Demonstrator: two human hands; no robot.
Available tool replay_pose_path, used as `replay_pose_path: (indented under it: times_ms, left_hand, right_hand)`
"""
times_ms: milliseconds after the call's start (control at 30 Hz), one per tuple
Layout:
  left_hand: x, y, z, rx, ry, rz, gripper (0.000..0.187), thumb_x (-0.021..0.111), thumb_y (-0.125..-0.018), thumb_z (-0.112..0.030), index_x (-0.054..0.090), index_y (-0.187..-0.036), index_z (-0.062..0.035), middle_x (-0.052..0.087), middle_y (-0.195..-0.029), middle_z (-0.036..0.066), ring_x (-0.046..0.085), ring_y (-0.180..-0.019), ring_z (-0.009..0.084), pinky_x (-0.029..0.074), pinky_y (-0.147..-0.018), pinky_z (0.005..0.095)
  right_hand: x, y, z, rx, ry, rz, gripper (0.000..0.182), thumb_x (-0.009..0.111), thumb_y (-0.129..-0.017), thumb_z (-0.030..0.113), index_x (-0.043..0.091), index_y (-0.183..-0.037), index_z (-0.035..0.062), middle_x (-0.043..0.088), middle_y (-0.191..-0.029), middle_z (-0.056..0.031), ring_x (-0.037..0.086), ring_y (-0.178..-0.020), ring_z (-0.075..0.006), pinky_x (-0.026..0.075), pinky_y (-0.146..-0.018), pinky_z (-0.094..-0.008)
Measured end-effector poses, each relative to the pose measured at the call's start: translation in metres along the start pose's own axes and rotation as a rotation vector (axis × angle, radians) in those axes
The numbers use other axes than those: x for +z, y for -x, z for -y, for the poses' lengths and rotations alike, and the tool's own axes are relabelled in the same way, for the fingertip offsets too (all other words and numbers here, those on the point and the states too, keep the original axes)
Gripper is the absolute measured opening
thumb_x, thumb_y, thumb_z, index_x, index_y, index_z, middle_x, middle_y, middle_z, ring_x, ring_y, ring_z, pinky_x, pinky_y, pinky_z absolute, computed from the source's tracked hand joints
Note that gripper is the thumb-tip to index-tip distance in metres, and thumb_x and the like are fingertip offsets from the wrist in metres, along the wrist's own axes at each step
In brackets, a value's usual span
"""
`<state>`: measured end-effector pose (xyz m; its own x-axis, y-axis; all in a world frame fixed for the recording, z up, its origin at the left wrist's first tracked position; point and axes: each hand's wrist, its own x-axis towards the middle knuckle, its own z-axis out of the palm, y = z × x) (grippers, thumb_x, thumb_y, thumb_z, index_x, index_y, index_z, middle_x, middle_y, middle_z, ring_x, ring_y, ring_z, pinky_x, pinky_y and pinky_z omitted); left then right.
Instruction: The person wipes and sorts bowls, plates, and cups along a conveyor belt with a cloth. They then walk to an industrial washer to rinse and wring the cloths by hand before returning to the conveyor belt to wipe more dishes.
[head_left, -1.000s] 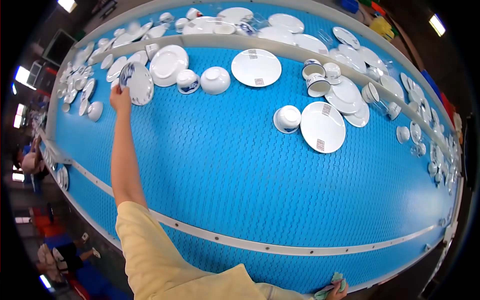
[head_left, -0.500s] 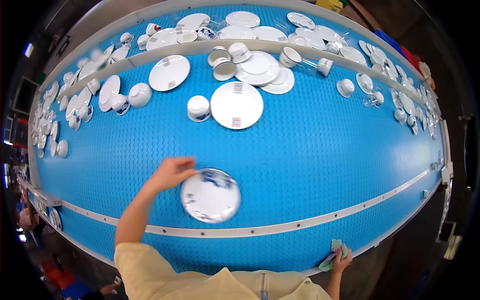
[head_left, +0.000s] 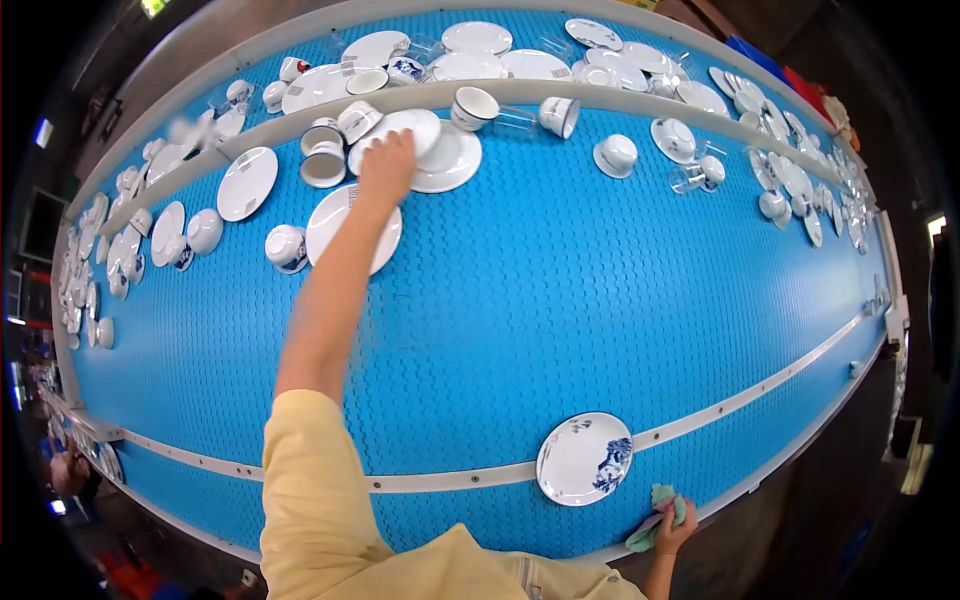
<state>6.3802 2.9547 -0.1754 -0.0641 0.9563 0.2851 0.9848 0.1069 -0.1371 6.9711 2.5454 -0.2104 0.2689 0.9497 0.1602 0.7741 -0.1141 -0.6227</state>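
Observation:
My left hand (head_left: 388,165) reaches far forward over several overlapping white plates (head_left: 448,165). Its bent, slightly spread fingers are over the top plate (head_left: 420,128); the thumb is hidden. Beneath my forearm lies another round white plate (head_left: 325,222), partly covered. At the near edge, my right hand (head_left: 677,530) grips a green and pinkish cloth (head_left: 645,533). Close to that hand, a white plate with blue decoration (head_left: 580,460) lies across the pale rail.
A pale rail (head_left: 475,479) with screws crosses the blue belt (head_left: 500,330) near me. Cups, bowls and glasses stand around the plates, among them a blue-patterned bowl (head_left: 287,247). Behind a pale divider (head_left: 420,97) lies more crockery. Several dishes crowd both far ends.
My left hand has let go of the blue-decorated plate, now at the rail, and moved forward to the white plates. The crockery appears farther left in view. My right hand still holds the cloth.

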Motion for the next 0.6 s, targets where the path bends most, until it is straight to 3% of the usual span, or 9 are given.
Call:
replay_pose_path:
  times_ms: [67,133,167,233,267,300,433,600]
  left_hand:
    - [-0.030,0.004,0.012,-0.128,0.355,-0.180,0.044,0.054,-0.071,-0.009,0.049,-0.114,-0.0012,0.061,-0.091,0.020,0.060,-0.082,0.0367,0.049,-0.069,0.0408]
    - [-0.078,0.017,0.020,-0.278,0.631,-0.243,0.041,0.054,-0.070,-0.007,0.051,-0.109,0.0039,0.063,-0.085,0.018,0.062,-0.076,0.0317,0.050,-0.067,0.0368]
    - [-0.085,0.029,0.022,-0.277,0.616,-0.248,0.041,0.054,-0.070,-0.007,0.051,-0.109,0.0039,0.063,-0.085,0.018,0.062,-0.076,0.0317,0.050,-0.067,0.0368]
    - [-0.088,0.057,0.023,-0.538,1.422,-0.181,0.036,0.055,-0.070,-0.003,0.053,-0.105,0.0069,0.063,-0.090,0.016,0.062,-0.077,0.0242,0.050,-0.065,0.0331]
    - [-0.074,0.071,0.020,-0.551,1.527,-0.174,0.035,0.057,-0.071,0.000,0.052,-0.105,0.0088,0.061,-0.093,0.014,0.061,-0.078,0.0188,0.050,-0.065,0.0292]
    - [-0.082,0.089,-0.005,-0.676,1.663,-0.060,0.034,0.058,-0.072,-0.001,0.052,-0.105,0.0084,0.061,-0.094,0.014,0.060,-0.077,0.0189,0.050,-0.064,0.0300]
    - [-0.094,0.147,-0.142,-0.772,1.836,0.234,0.037,0.059,-0.071,0.001,0.050,-0.106,0.0097,0.061,-0.092,0.015,0.061,-0.074,0.0207,0.051,-0.062,0.0314]
    - [-0.112,0.190,-0.337,-0.730,1.970,0.606,0.041,0.058,-0.070,0.007,0.048,-0.109,0.0090,0.059,-0.099,0.017,0.062,-0.085,0.0258,0.053,-0.072,0.0360]
  right_hand:
    - [-0.006,-0.012,-0.004,0.007,-0.001,0.006,0.012,0.054,-0.074,0.007,0.056,-0.080,-0.0033,0.055,-0.073,-0.0139,0.053,-0.062,-0.0264,0.042,-0.059,-0.0319]
    - [-0.015,-0.024,-0.010,-0.054,0.025,0.011,0.012,0.053,-0.074,0.006,0.056,-0.080,-0.0035,0.055,-0.073,-0.0142,0.054,-0.064,-0.0270,0.043,-0.059,-0.0326]
    - [-0.019,-0.027,-0.018,-0.049,0.023,0.032,0.012,0.052,-0.074,0.006,0.056,-0.080,-0.0035,0.056,-0.075,-0.0148,0.056,-0.066,-0.0274,0.043,-0.061,-0.0337]
    - [-0.024,-0.038,-0.026,-0.061,-0.019,0.034,0.012,0.053,-0.074,0.007,0.056,-0.080,-0.0033,0.056,-0.076,-0.0153,0.056,-0.067,-0.0286,0.043,-0.061,-0.0346]
    - [-0.028,-0.042,-0.030,-0.064,-0.041,0.031,0.013,0.053,-0.073,0.007,0.056,-0.081,-0.0032,0.056,-0.076,-0.0157,0.056,-0.068,-0.0298,0.043,-0.062,-0.0354]
    - [-0.032,-0.047,-0.037,-0.063,-0.044,0.035,0.013,0.053,-0.073,0.007,0.056,-0.081,-0.0032,0.056,-0.076,-0.0157,0.056,-0.068,-0.0298,0.043,-0.062,-0.0354]
    - [-0.053,-0.065,-0.059,-0.095,0.075,0.026,0.017,0.058,-0.071,0.010,0.058,-0.084,-0.0022,0.058,-0.080,-0.0175,0.056,-0.070,-0.0344,0.045,-0.065,-0.0384]
    - [-0.082,-0.078,-0.074,-0.133,0.098,-0.049,0.016,0.059,-0.069,0.009,0.060,-0.083,-0.0004,0.060,-0.084,-0.0165,0.058,-0.073,-0.0327,0.046,-0.066,-0.0373]
